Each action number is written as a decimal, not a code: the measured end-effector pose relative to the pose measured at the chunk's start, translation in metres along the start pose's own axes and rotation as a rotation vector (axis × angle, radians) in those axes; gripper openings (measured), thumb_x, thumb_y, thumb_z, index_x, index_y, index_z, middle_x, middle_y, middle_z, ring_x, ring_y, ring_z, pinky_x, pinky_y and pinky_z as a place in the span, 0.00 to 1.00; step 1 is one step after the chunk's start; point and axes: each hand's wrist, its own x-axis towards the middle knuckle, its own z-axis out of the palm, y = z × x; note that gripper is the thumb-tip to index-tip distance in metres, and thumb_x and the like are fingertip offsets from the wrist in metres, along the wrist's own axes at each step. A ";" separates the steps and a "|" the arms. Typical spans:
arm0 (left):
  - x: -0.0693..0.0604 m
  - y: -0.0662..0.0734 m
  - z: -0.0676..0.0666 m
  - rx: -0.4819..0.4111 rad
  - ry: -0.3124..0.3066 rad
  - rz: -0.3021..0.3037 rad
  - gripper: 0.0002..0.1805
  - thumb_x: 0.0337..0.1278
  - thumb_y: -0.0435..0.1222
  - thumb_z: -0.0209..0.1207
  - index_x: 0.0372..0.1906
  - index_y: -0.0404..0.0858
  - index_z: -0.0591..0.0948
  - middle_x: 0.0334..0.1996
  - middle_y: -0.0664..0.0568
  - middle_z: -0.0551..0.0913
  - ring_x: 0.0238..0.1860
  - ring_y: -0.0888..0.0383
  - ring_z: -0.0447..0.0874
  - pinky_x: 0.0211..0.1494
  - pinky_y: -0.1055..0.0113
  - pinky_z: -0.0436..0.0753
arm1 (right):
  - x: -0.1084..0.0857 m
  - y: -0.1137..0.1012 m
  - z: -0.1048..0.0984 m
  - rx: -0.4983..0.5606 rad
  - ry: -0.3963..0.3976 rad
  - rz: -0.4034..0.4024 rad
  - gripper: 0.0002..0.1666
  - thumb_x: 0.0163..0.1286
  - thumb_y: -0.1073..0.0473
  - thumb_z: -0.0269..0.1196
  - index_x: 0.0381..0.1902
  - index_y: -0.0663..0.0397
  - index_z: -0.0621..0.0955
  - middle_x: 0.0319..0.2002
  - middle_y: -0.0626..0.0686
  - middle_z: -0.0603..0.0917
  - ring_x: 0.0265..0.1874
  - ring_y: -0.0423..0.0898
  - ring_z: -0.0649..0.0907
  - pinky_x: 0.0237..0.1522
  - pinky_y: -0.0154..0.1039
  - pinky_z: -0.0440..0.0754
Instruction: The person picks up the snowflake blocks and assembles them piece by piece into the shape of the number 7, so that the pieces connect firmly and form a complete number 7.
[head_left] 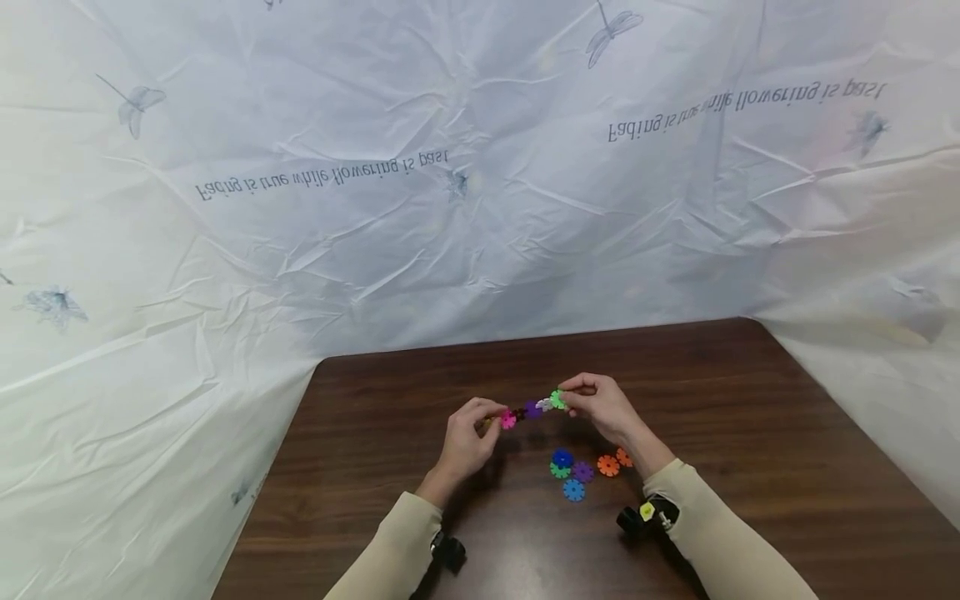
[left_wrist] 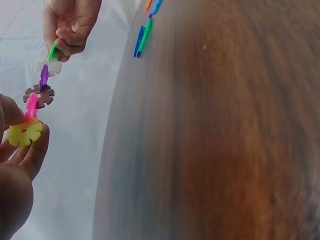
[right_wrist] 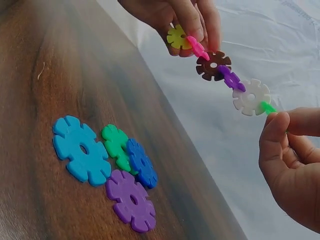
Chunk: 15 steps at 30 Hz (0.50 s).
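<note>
A chain of notched interlocking plastic discs is held above the table between my two hands. From left to right it runs yellow [right_wrist: 176, 37], pink [right_wrist: 198, 48], brown [right_wrist: 213, 65], purple [right_wrist: 231, 79], white [right_wrist: 251, 97] and green [right_wrist: 268, 107]. My left hand [head_left: 467, 437] grips the yellow and pink end; its fingers partly cover the yellow disc. At the other end, the thumb and fingers of my right hand [head_left: 602, 408] pinch the green disc, mostly hidden in the right wrist view. Each disc is slotted at an angle into its neighbour.
Loose discs lie on the dark wooden table [head_left: 360, 500] below the chain: light blue [head_left: 573, 490], purple [head_left: 582, 472], dark blue [head_left: 562, 457] overlapping green [head_left: 559, 471]. Two orange discs [head_left: 608, 466] lie near the right forearm. A pale printed sheet [head_left: 480, 250] hangs behind the table.
</note>
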 end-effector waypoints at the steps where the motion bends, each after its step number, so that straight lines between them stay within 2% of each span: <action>1: 0.000 0.001 0.001 -0.003 0.000 -0.005 0.09 0.56 0.26 0.63 0.40 0.38 0.87 0.38 0.52 0.84 0.35 0.61 0.83 0.32 0.70 0.80 | 0.000 0.001 0.000 -0.001 0.002 0.000 0.25 0.69 0.64 0.62 0.55 0.79 0.72 0.35 0.48 0.84 0.31 0.45 0.83 0.36 0.39 0.84; 8: 0.005 0.007 0.007 -0.048 -0.048 -0.040 0.10 0.58 0.24 0.60 0.42 0.34 0.86 0.40 0.49 0.87 0.37 0.58 0.85 0.36 0.66 0.84 | 0.002 0.007 0.007 -0.004 -0.004 -0.004 0.21 0.69 0.64 0.62 0.53 0.76 0.74 0.34 0.49 0.84 0.30 0.43 0.83 0.37 0.41 0.85; 11: 0.006 0.008 0.009 -0.076 -0.070 -0.090 0.10 0.61 0.24 0.58 0.42 0.36 0.87 0.40 0.49 0.87 0.37 0.60 0.85 0.37 0.66 0.83 | 0.003 0.006 0.010 -0.002 0.004 -0.003 0.20 0.69 0.65 0.62 0.52 0.76 0.75 0.34 0.49 0.85 0.30 0.43 0.82 0.36 0.41 0.84; 15: 0.006 0.010 0.011 -0.151 -0.105 -0.184 0.10 0.65 0.27 0.56 0.43 0.38 0.86 0.36 0.49 0.87 0.29 0.65 0.82 0.32 0.70 0.81 | 0.003 0.006 0.013 0.001 0.028 0.011 0.17 0.69 0.66 0.61 0.51 0.75 0.77 0.33 0.50 0.85 0.30 0.45 0.83 0.35 0.41 0.84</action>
